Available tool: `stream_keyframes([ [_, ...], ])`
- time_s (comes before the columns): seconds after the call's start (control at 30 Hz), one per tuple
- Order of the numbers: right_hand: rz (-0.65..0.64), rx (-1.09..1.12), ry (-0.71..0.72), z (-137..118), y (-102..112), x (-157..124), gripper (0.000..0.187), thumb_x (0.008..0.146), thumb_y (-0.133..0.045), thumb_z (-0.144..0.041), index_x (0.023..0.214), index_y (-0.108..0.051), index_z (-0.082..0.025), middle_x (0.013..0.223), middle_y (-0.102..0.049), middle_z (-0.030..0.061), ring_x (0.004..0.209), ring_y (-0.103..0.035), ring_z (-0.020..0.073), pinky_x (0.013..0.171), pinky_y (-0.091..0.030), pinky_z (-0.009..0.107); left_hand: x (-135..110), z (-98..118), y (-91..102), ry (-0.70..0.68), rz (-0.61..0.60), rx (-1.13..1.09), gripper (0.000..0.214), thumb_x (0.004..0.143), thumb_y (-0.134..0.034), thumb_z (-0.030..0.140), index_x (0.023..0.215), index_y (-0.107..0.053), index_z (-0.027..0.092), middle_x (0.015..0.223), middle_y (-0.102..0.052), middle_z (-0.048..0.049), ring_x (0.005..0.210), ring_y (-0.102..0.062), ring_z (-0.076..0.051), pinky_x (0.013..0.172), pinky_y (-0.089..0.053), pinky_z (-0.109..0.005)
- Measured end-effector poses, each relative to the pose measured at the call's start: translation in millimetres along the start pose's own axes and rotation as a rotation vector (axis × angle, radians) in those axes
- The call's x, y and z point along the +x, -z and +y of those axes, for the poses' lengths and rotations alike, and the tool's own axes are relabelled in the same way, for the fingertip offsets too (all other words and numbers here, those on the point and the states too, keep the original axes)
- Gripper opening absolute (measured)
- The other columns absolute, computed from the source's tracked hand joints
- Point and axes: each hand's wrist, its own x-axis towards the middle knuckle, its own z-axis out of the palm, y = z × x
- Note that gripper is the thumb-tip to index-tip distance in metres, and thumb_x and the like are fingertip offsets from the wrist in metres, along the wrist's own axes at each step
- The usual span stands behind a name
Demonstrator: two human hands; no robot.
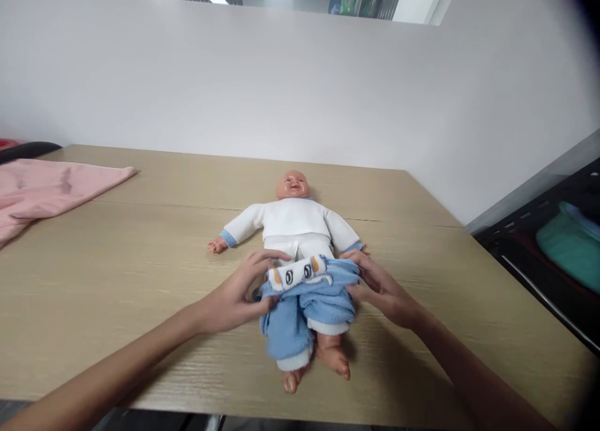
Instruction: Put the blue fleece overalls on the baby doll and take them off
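On its back lies a baby doll, head toward the wall and bare feet toward me. It wears a white top with blue cuffs. Blue fleece pants with white hems and a face patch at the front cover its legs up to the thighs. My left hand grips the waistband side at the left, thumb low and fingers above. At the right side of the waistband, my right hand is closed on the cloth, fingers partly hidden. White cloth shows between the top and the pants.
Wood-grain tabletop surrounds the doll. A pink cloth lies at the left, near a dark rounded object. At the right, beyond the table edge, stands a black rack holding a green item. A white wall rises behind.
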Motion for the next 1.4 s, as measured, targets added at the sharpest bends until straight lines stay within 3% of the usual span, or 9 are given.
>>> stream_keyframes([
  [0.17, 0.173, 0.251, -0.165, 38, -15, 27, 0.030, 0.095, -0.076, -0.050, 0.107, -0.074, -0.022, 0.097, -0.071, -0.0002, 0.095, -0.065, 0.0225, 0.091, -0.056, 0.033, 16, -20, -12.2, 0.206, 0.242, -0.296, 0.038, 0.108, -0.061, 0.053, 0.130, -0.063, 0.022, 0.136, -0.070, -0.0112, 0.132, -0.063, -0.029, 0.117, -0.051, -0.043],
  [0.33, 0.332, 0.341, -0.262, 61, -36, 27, 0.043, 0.090, -0.081, -0.058, 0.116, -0.079, -0.023, 0.113, -0.080, 0.0033, 0.112, -0.070, 0.0271, 0.103, -0.056, 0.040, 4, -31, -30.6, 0.287, 0.315, -0.372, 0.043, 0.102, -0.071, 0.057, 0.128, -0.061, 0.024, 0.137, -0.063, -0.0090, 0.128, -0.063, -0.026, 0.109, -0.055, -0.037],
  [0.47, 0.339, 0.388, -0.253, 61, -47, 22, 0.043, 0.093, -0.079, -0.060, 0.116, -0.078, -0.023, 0.112, -0.081, 0.0038, 0.110, -0.073, 0.0267, 0.105, -0.057, 0.041, 0, -33, -36.1, 0.277, 0.297, -0.485, 0.040, 0.104, -0.068, 0.059, 0.118, -0.061, 0.023, 0.124, -0.065, -0.0077, 0.117, -0.063, -0.024, 0.102, -0.055, -0.035],
  [0.67, 0.239, 0.306, -0.152, 51, -46, 22, 0.035, 0.098, -0.075, -0.055, 0.110, -0.071, -0.023, 0.099, -0.072, 0.0001, 0.098, -0.066, 0.0224, 0.095, -0.055, 0.035, 13, -43, -26.8, 0.364, 0.436, -0.654, 0.045, 0.099, -0.075, 0.061, 0.112, -0.053, 0.025, 0.084, -0.060, 0.0053, 0.074, -0.054, -0.014, 0.069, -0.045, -0.024],
  [0.87, 0.156, 0.113, -0.125, 36, -29, 21, 0.031, 0.101, -0.070, -0.053, 0.098, -0.064, -0.023, 0.089, -0.060, -0.0021, 0.085, -0.056, 0.0200, 0.077, -0.047, 0.030, 17, -48, -3.2, 0.320, 0.405, -0.542, 0.040, 0.098, -0.079, 0.056, 0.107, -0.067, 0.019, 0.095, -0.064, 0.0001, 0.086, -0.060, -0.017, 0.077, -0.047, -0.027],
  [1.0, 0.128, -0.051, 0.005, 12, -26, 39, 0.024, 0.102, -0.069, -0.046, 0.098, -0.065, -0.023, 0.093, -0.060, -0.0009, 0.088, -0.056, 0.0208, 0.084, -0.046, 0.032, 33, -40, 8.9, 0.201, 0.327, -0.323, 0.034, 0.101, -0.076, 0.053, 0.110, -0.069, 0.020, 0.104, -0.066, -0.0024, 0.100, -0.062, -0.021, 0.090, -0.049, -0.031],
  [1.1, 0.068, -0.067, 0.070, -1, -25, 63, 0.019, 0.099, -0.072, -0.042, 0.102, -0.067, -0.024, 0.096, -0.063, -0.0001, 0.093, -0.058, 0.0222, 0.090, -0.046, 0.033, 53, -36, 15.5, 0.107, 0.311, -0.339, 0.033, 0.099, -0.078, 0.052, 0.111, -0.070, 0.022, 0.113, -0.069, -0.0045, 0.111, -0.064, -0.023, 0.100, -0.050, -0.034],
  [1.27, 0.083, 0.184, -0.022, 13, -15, 99, 0.033, 0.086, -0.086, -0.048, 0.100, -0.064, -0.027, 0.095, -0.068, -0.0014, 0.094, -0.064, 0.0229, 0.088, -0.052, 0.033, 77, -47, 22.9, 0.165, 0.326, -0.493, 0.042, 0.098, -0.079, 0.056, 0.118, -0.069, 0.020, 0.120, -0.073, -0.0081, 0.113, -0.067, -0.025, 0.097, -0.051, -0.035],
  [1.4, 0.037, 0.064, -0.096, 33, -6, 101, 0.039, 0.086, -0.087, -0.058, 0.099, -0.071, -0.024, 0.098, -0.073, 0.0009, 0.093, -0.068, 0.0237, 0.085, -0.054, 0.034, 71, -62, 24.4, 0.222, 0.326, -0.346, 0.044, 0.098, -0.077, 0.060, 0.112, -0.070, 0.019, 0.109, -0.069, -0.0045, 0.097, -0.063, -0.021, 0.085, -0.047, -0.032],
])
